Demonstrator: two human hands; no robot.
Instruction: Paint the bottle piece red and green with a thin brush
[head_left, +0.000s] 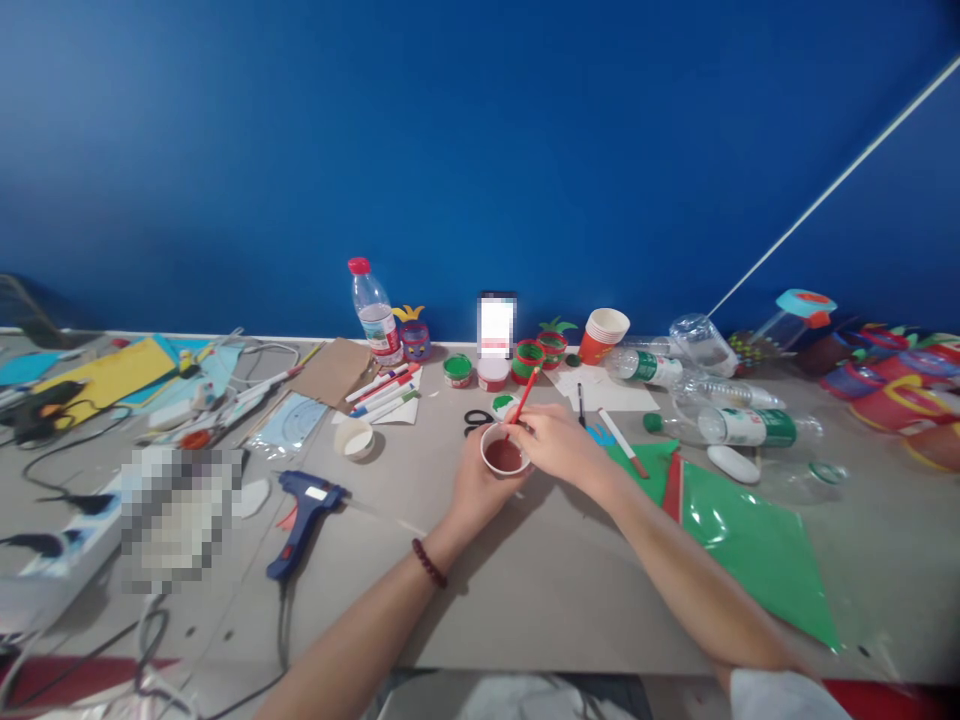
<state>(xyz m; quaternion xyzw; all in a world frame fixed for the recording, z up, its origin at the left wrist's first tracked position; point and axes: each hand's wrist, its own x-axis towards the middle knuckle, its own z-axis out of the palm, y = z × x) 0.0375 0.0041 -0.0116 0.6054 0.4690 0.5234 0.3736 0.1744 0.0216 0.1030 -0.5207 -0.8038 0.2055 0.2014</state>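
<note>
My left hand (474,488) is wrapped round a small white cup (504,452) with dark red paint inside, held just above the table in the middle. My right hand (559,443) pinches a red-handled brush (524,396) whose tip dips into that cup. The brush leans up and away from me. A bead bracelet sits on my left wrist.
A blue glue gun (304,506) lies to the left, a green sheet (754,545) to the right. Behind the cup stand paint pots (457,370), scissors (477,420), markers (386,390), a water bottle (375,312), red paper cups (602,336) and empty plastic bottles (739,425). Cables and a power strip (60,545) crowd the far left.
</note>
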